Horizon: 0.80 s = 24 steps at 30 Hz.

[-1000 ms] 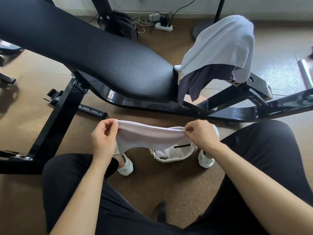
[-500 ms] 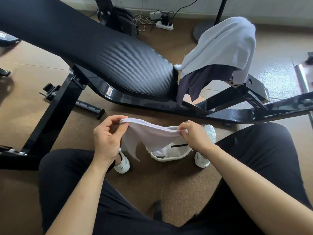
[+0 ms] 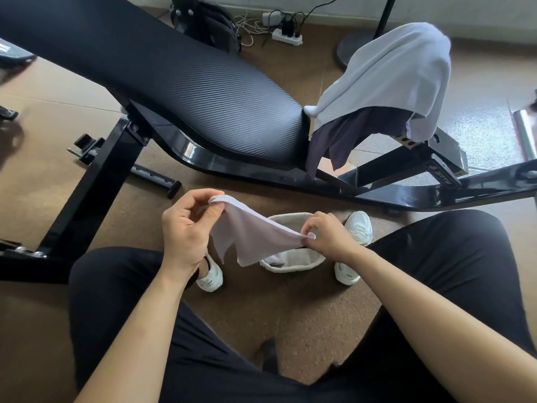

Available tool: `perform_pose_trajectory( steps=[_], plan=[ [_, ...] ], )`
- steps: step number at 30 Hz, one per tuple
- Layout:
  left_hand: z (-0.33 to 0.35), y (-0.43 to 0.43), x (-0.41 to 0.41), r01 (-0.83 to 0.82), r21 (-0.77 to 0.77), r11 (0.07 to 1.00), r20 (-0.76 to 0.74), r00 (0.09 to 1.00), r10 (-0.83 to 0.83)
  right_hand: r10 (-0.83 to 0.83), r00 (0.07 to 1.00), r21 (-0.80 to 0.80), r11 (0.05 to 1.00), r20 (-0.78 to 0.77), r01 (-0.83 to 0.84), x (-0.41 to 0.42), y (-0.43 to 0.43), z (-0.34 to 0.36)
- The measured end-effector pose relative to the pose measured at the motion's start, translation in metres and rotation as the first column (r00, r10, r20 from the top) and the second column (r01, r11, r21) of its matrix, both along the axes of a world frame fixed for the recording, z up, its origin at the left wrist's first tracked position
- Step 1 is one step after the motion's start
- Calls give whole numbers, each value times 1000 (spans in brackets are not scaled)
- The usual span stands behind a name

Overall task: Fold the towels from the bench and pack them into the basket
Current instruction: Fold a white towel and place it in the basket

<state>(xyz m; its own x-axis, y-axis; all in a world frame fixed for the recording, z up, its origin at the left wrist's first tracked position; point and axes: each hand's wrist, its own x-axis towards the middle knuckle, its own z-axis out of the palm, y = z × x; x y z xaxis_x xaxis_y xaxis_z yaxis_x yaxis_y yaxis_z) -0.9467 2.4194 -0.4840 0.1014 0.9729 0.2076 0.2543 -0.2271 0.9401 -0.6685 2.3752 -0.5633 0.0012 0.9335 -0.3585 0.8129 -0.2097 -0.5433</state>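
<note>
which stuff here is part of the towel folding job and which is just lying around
Job: white towel, pinched by left hand and right hand; basket on the floor; light towel and dark cloth draped on the bench.
Lying about: power strip, cables, stand base.

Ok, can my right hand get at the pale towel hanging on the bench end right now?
Probably not yet: the right hand is pinching the small white towel over the basket. Nothing stands between it and the pale towel, though.

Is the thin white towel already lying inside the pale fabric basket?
No: the left hand and right hand pinch the thin white towel by its ends, above the pale fabric basket.
</note>
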Motion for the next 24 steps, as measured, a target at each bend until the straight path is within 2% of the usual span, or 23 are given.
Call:
perform_pose_trajectory(
  steps=[2,7,10,13,14,17,19,21,24],
  plan=[
    [-2,4,-6,-57,-29,998,-13,998,56,-62,997,-32,998,-52,60,4,1,3],
    [-22,18,-22,-240,-145,960,-117,968,224,-243,965,35,968,-96,248,18,6,9],
    [-27,22,-22,-310,-199,930,-150,947,284,-320,937,173,924,-142,342,22,9,13],
    [-31,24,-21,-314,-191,930,-130,947,293,-393,858,316,811,-331,493,19,8,22],
    [-35,25,-21,-301,-209,930,-164,949,270,-387,860,300,821,-332,485,21,9,23],
    [-50,28,-24,-276,-370,887,-263,947,184,-360,911,80,921,-201,382,35,10,18],
    [-53,28,-24,-285,-404,869,-270,945,184,-458,834,15,874,-307,486,41,11,19],
    [-53,28,-23,-306,-383,871,-270,939,212,-555,686,-29,787,-470,617,41,11,23],
    [-52,27,-19,-321,-401,858,-243,940,238,-619,547,-92,705,-564,703,38,10,28]
  ],
)
